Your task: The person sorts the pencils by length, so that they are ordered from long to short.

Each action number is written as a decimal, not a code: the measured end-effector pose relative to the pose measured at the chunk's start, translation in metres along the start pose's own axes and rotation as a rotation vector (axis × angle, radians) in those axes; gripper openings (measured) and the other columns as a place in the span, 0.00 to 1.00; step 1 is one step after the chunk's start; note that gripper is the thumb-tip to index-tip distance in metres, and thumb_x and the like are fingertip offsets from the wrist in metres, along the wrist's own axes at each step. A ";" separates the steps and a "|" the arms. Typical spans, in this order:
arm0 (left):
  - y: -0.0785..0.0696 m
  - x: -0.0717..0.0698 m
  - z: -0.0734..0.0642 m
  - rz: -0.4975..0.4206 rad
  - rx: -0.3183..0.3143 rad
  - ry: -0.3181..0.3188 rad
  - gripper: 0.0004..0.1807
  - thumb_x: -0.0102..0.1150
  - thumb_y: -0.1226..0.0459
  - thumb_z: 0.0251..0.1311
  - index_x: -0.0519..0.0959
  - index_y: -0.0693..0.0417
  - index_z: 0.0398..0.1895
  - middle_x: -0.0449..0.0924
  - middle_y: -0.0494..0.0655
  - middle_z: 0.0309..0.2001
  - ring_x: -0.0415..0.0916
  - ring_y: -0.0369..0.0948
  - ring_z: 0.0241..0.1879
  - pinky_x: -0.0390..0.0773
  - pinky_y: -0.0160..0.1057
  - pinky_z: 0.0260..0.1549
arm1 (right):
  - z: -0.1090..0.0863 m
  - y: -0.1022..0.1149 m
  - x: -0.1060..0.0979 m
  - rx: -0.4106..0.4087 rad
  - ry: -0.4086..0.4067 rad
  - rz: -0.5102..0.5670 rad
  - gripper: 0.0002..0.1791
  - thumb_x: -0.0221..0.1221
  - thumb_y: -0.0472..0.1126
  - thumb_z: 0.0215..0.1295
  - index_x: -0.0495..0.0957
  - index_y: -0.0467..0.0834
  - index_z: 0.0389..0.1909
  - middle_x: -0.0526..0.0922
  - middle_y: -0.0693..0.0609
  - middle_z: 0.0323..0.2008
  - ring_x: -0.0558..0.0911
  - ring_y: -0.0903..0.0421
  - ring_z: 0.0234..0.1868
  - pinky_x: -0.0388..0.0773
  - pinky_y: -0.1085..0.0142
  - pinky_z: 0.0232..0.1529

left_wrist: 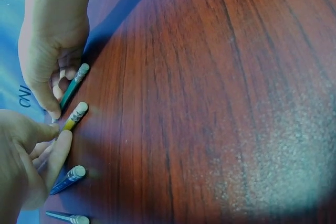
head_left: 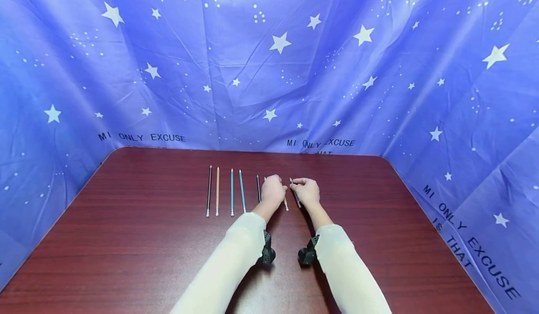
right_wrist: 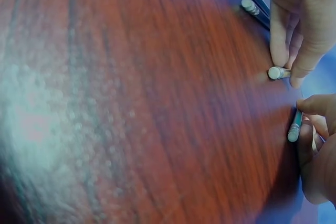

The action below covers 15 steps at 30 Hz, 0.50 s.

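My left hand (head_left: 273, 190) pinches a yellow pencil (left_wrist: 71, 120) between thumb and fingers. Its white eraser end (right_wrist: 276, 73) points toward me, and the hand hides most of its length. Just to the right, my right hand (head_left: 306, 192) pinches a green pencil (right_wrist: 295, 125), which looks dark in the head view and leans with its tip to the left. Both pencils lie at or very near the tabletop. Left of my left hand lies a dark pencil (head_left: 258, 187), partly covered by that hand.
Farther left, a black pencil (head_left: 209, 192), a yellow pencil (head_left: 217, 192) and two teal pencils (head_left: 232, 192) lie side by side, tips away from me. The brown table (head_left: 160, 258) meets a blue star-printed cloth (head_left: 236, 61) at the back and sides.
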<state>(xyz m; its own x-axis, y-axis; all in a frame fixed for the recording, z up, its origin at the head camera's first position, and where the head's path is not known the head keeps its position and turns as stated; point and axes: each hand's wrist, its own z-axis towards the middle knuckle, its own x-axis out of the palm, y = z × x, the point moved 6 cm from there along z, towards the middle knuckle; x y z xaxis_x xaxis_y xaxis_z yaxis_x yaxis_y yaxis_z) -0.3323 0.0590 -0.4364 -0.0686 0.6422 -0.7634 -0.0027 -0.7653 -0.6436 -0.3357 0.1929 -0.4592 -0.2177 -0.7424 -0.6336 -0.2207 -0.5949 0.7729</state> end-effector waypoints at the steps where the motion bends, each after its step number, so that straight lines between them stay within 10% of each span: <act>1: 0.000 0.000 0.000 -0.006 -0.002 0.001 0.10 0.63 0.62 0.56 0.80 0.58 0.38 0.84 0.48 0.34 0.82 0.45 0.38 0.81 0.39 0.38 | 0.000 0.000 0.000 -0.002 -0.001 0.009 0.13 0.64 0.45 0.55 0.85 0.47 0.40 0.87 0.50 0.36 0.80 0.57 0.31 0.72 0.69 0.30; 15: -0.013 -0.012 -0.004 -0.086 0.031 0.037 0.10 0.61 0.60 0.58 0.80 0.56 0.40 0.84 0.47 0.39 0.81 0.43 0.39 0.80 0.38 0.37 | 0.006 -0.007 -0.008 0.013 0.080 0.275 0.15 0.64 0.37 0.53 0.82 0.35 0.41 0.80 0.51 0.21 0.73 0.63 0.16 0.74 0.74 0.14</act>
